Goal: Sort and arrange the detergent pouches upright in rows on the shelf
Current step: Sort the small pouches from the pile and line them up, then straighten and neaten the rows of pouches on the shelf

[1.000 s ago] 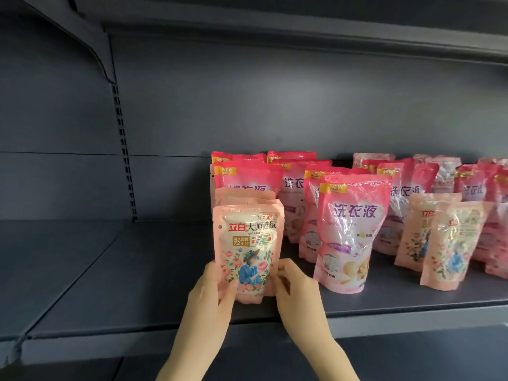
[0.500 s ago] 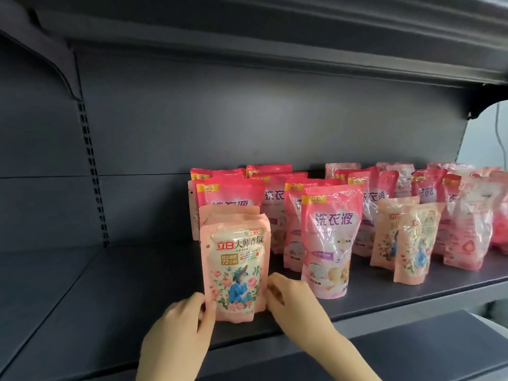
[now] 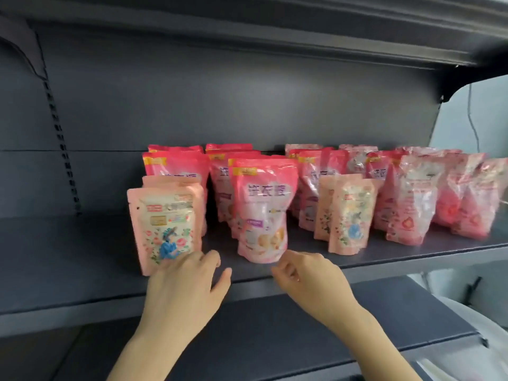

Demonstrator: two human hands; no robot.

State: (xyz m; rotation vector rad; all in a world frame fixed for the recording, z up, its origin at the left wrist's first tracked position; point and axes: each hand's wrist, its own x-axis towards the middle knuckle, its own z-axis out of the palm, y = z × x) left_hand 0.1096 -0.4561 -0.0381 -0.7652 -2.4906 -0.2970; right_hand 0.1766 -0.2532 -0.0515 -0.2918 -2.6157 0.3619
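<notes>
A pale pink floral pouch (image 3: 162, 224) stands upright at the front left of the dark shelf (image 3: 82, 259), with a like pouch right behind it. My left hand (image 3: 187, 284) rests with its fingertips against the pouch's lower right corner, fingers spread, gripping nothing. My right hand (image 3: 308, 279) hovers off the shelf's front edge, fingers loosely curled and empty, just below a brighter pink pouch (image 3: 264, 213) that stands upright. Rows of bright pink pouches (image 3: 176, 166) stand behind. A pair of pale floral pouches (image 3: 349, 215) stands to the right.
More pink pouches (image 3: 412, 199) crowd the right end of the shelf, some leaning. The shelf above (image 3: 302, 31) overhangs close. A lower shelf (image 3: 275, 339) juts out beneath my arms. A slotted upright (image 3: 59, 138) runs down the back panel at left.
Both hands have let go of the pale floral pouch, which now stands on its own. My right hand has moved right, toward the bright pink pouch. The view has shifted right.
</notes>
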